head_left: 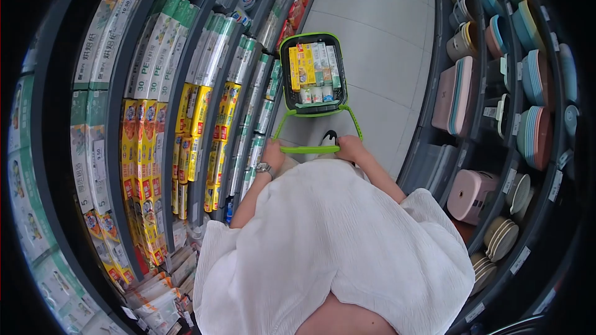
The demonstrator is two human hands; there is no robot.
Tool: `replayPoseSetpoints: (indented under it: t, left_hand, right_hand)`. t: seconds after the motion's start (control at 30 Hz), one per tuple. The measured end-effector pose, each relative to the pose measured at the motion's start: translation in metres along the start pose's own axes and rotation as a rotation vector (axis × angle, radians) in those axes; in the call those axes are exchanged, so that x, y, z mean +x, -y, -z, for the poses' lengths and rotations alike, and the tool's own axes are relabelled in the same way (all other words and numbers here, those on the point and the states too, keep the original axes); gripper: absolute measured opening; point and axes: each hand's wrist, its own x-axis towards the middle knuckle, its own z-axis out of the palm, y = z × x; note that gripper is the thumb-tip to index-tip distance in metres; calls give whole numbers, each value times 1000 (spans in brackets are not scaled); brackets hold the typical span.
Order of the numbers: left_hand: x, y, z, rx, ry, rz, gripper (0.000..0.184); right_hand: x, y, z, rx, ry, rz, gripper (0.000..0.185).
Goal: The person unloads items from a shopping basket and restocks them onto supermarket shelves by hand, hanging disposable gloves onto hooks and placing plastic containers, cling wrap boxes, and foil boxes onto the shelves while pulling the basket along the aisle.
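Observation:
In front of me stands a shopping basket (285,90) with a dark inside and a green rim. Several yellow boxes (302,65) and white-and-green boxes (326,65) fill its far part, with small white packs (316,95) at the near end. A bright green handle (308,149) reaches back toward my body. My left hand (273,155), with a watch at the wrist, is wrapped round the handle's left end. My right hand (351,149) closes round its right end. The fingers of both hands are partly hidden.
Shelves of long boxed kitchen rolls (146,155) line my left side. On the right, shelving holds stacked bowls (535,136), trays (455,96) and a pink container (472,195). A pale tiled floor (372,25) runs ahead between them.

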Motion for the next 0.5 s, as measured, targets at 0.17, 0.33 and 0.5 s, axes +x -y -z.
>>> replayPoseSetpoints:
  t: [0.17, 0.33, 0.5]
  left_hand:
    - [6, -3, 1, 11, -125, 47, 33]
    - [8, -17, -1, -50, -210, 109, 38]
    - [11, -16, -3, -89, -245, -11, 40]
  right_hand:
    - [2, 16, 21, 48, -21, 4, 26]
    - [11, 9, 25, 120, -76, 47, 20]
    - [18, 2, 43, 145, -332, 48, 24]
